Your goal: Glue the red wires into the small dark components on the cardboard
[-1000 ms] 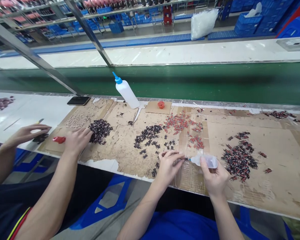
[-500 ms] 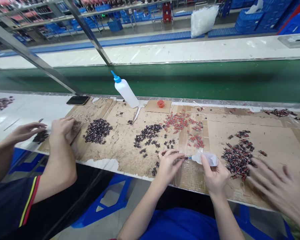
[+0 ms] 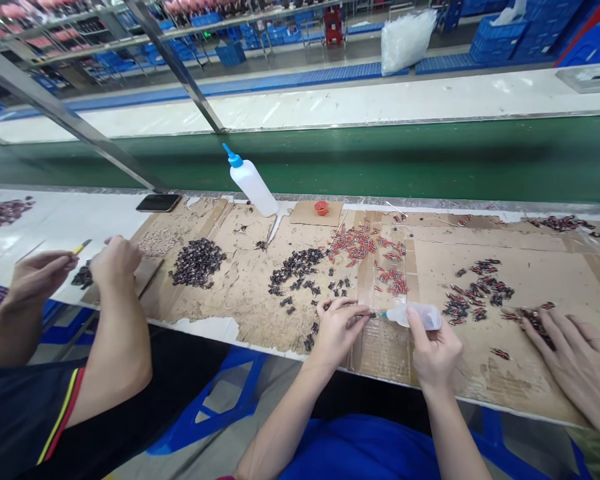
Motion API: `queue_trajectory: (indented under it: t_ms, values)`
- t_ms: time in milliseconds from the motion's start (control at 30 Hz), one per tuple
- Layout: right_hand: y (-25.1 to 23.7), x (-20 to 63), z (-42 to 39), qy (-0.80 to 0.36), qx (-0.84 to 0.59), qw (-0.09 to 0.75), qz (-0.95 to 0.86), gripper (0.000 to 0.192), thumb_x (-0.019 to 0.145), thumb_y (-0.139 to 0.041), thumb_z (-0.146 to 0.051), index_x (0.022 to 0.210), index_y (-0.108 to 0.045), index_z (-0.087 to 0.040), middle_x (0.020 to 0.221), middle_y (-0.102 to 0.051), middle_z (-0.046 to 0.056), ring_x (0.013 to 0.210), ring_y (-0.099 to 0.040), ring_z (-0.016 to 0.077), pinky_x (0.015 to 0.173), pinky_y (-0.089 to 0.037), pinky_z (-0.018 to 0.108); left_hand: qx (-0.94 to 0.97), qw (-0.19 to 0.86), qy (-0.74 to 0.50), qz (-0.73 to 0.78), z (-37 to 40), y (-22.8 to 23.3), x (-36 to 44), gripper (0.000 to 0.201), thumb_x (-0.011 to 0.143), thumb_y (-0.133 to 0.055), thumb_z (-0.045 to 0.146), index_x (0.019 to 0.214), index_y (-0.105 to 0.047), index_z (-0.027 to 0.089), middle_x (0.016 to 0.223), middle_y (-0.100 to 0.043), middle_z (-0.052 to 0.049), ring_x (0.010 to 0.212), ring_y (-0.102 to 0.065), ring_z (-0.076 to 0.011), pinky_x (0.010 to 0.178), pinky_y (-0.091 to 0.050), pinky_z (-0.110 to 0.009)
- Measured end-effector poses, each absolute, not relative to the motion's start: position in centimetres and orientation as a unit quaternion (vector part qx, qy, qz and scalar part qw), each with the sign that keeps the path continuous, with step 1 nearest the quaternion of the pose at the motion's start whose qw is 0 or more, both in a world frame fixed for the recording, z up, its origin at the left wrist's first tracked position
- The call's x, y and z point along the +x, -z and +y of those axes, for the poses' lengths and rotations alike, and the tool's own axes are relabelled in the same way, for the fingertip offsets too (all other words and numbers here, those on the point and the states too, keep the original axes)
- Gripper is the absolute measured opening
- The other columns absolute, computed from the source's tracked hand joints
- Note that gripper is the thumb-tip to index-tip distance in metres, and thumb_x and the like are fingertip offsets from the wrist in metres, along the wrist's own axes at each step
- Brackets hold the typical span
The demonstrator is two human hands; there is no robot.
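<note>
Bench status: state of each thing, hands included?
Left hand: pinching small dark part
Right hand: gripping small bottle
Small bottle: sideways, tip toward left hand
Large bottle: blue nozzle fitted
Phone: flat, screen dark
Red cup: open
Red parts: loose, scattered
Black parts: loose, heaped
Red-and-black parts: loose, some at a co-worker's hand

Beyond your left hand (image 3: 336, 331) you have a green conveyor belt (image 3: 380, 160), then a white ledge (image 3: 340, 108); far past your right hand (image 3: 434, 352), blue plastic crates (image 3: 497, 45) stand stacked.
</note>
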State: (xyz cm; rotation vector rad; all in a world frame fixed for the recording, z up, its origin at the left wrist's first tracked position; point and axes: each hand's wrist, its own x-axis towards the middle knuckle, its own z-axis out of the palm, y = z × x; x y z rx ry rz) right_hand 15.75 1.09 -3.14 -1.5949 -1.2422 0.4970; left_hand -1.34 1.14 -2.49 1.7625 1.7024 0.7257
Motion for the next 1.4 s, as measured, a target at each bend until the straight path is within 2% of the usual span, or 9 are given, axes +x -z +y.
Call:
queue_trajectory:
  t_ms: [133,300,500,700,933,1067,1200,1300,1400]
  values:
    - [2.7,16.1,1.2,-0.308,-0.625,0.621,-0.359,0.03,0.071,-0.072,-0.046,0.078,-0.064,-0.018,0.071,-0.069,0.005,0.061,-0.065,0.0198,0.06,-0.053,0.033,0.675,0.293,-0.254,0.627,1.6,2.0,-1.7,0.014,0.082,-0.07,0.02,0.091,-0.075,0.029,0.093,-0.077,-0.001,0.111,-0.061,-0.0256,0.101,-0.033,-0.049]
    - [2.8,16.4,1.3,-0.349,-0.593,0.623,-0.374,0.044,0.057,-0.084,-0.037,0.084,-0.054,-0.02,0.08,-0.071,0.003,0.077,-0.07,0.0218,0.077,-0.055,0.039,0.712,0.261,-0.246,0.604,3.7,0.5,-2.0,0.014,0.09,-0.06,0.027,0.094,-0.074,0.028,0.098,-0.076,-0.002,0.1,-0.062,-0.0215,0.095,-0.036,-0.042]
    - [3.4,15.8,1.2,-0.292,-0.611,0.593,-0.435,0.047,0.064,-0.08,-0.041,0.094,-0.048,-0.023,0.099,-0.073,0.012,0.096,-0.071,0.0281,0.089,-0.052,0.05,0.776,0.198,-0.197,0.566,7.0,0.6,-0.8,0.014,0.091,-0.058,0.021,0.091,-0.072,0.023,0.1,-0.072,-0.002,0.105,-0.055,-0.0207,0.093,-0.035,-0.038]
    - [4.5,16.0,1.2,-0.162,-0.662,0.529,-0.506,0.045,0.07,-0.073,-0.047,0.101,-0.055,-0.02,0.094,-0.072,0.01,0.086,-0.07,0.0262,0.081,-0.055,0.045,0.805,0.156,-0.164,0.549,7.3,1.4,-0.4,0.013,0.091,-0.056,0.018,0.091,-0.069,0.019,0.099,-0.067,-0.007,0.105,-0.052,-0.0229,0.089,-0.038,-0.038]
    - [3.5,14.8,-1.4,-0.031,-0.637,0.538,-0.551,0.042,0.073,-0.077,-0.036,0.107,-0.06,-0.018,0.101,-0.069,0.012,0.095,-0.065,0.0262,0.081,-0.054,0.042,0.707,0.279,-0.353,0.546,3.0,0.6,-1.0,0.017,0.091,-0.055,0.017,0.083,-0.069,0.019,0.086,-0.071,-0.005,0.089,-0.06,-0.02,0.083,-0.044,-0.034]
    - [2.6,13.3,-3.2,-0.213,-0.59,0.56,-0.542,0.021,0.081,-0.07,-0.034,0.097,-0.067,-0.02,0.092,-0.07,0.008,0.079,-0.066,0.0194,0.067,-0.055,0.032,0.601,0.428,-0.447,0.507,-0.2,0.4,0.1,0.016,0.087,-0.061,0.029,0.081,-0.072,0.019,0.081,-0.073,-0.004,0.081,-0.066,-0.0175,0.078,-0.05,-0.028]
    - [2.1,12.7,-3.2,-0.357,-0.547,0.578,-0.489,0.017,0.086,-0.064,-0.035,0.081,-0.07,-0.02,0.082,-0.07,0.005,0.079,-0.067,0.0189,0.072,-0.056,0.032,0.534,0.491,-0.472,0.502,-1.6,0.6,0.9,0.021,0.085,-0.064,0.036,0.084,-0.073,0.017,0.084,-0.075,-0.007,0.08,-0.068,-0.0182,0.077,-0.054,-0.028]
    - [2.3,12.8,-2.8,-0.378,-0.551,0.564,-0.486,0.019,0.087,-0.061,-0.037,0.081,-0.068,-0.02,0.085,-0.07,0.006,0.083,-0.068,0.0195,0.075,-0.057,0.032,0.577,0.454,-0.448,0.509,-1.4,1.2,0.3,0.022,0.087,-0.061,0.036,0.087,-0.075,0.019,0.087,-0.075,-0.008,0.086,-0.068,-0.0203,0.082,-0.053,-0.033]
    - [2.7,13.1,-3.0,-0.362,-0.584,0.541,-0.485,0.024,0.089,-0.056,-0.042,0.086,-0.065,-0.02,0.088,-0.071,0.008,0.081,-0.069,0.0202,0.073,-0.058,0.033,0.637,0.302,-0.397,0.588,-1.0,2.2,-0.5,0.015,0.086,-0.064,0.03,0.095,-0.074,0.023,0.098,-0.074,-0.008,0.097,-0.063,-0.0238,0.09,-0.048,-0.041]
